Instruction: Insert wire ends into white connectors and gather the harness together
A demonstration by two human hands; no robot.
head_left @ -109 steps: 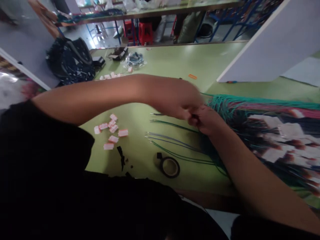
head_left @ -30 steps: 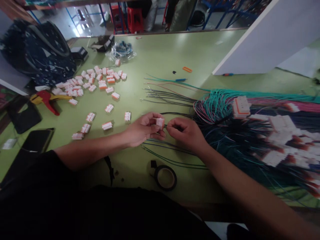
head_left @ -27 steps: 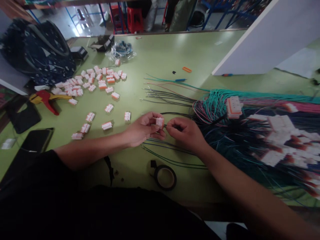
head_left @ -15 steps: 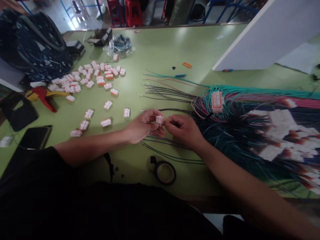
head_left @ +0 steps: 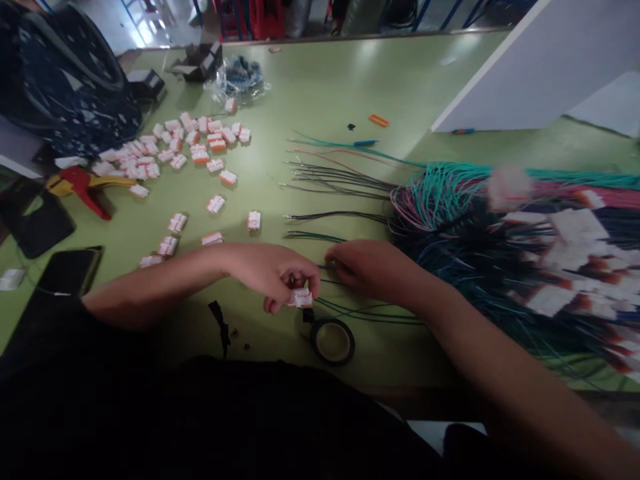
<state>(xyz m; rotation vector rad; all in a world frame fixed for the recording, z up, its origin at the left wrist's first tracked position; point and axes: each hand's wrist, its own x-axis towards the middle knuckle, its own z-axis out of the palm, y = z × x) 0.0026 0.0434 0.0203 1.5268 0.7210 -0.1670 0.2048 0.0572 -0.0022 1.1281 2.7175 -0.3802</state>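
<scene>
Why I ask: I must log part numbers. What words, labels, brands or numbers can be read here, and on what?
No text can be read anywhere.
Small white and orange plastic connector in the left hand: no legible marking.
Thin dark wire in the right hand: none.
White tags in the coloured wire bundle: too blurred.
Black tape roll, loose white connectors: no print shows.

Above the tabletop [head_left: 320, 87], connector [head_left: 301, 298] in the left fingers [head_left: 293, 279], wire [head_left: 323, 267] in the right fingers [head_left: 337, 257]. Just nearer than the left fingers: tape roll [head_left: 332, 341]. Beyond both: loose wires [head_left: 340, 180]. Right of the right fingers: wire bundle [head_left: 500, 267]. Far left, beyond: scattered connectors [head_left: 190, 143]
</scene>
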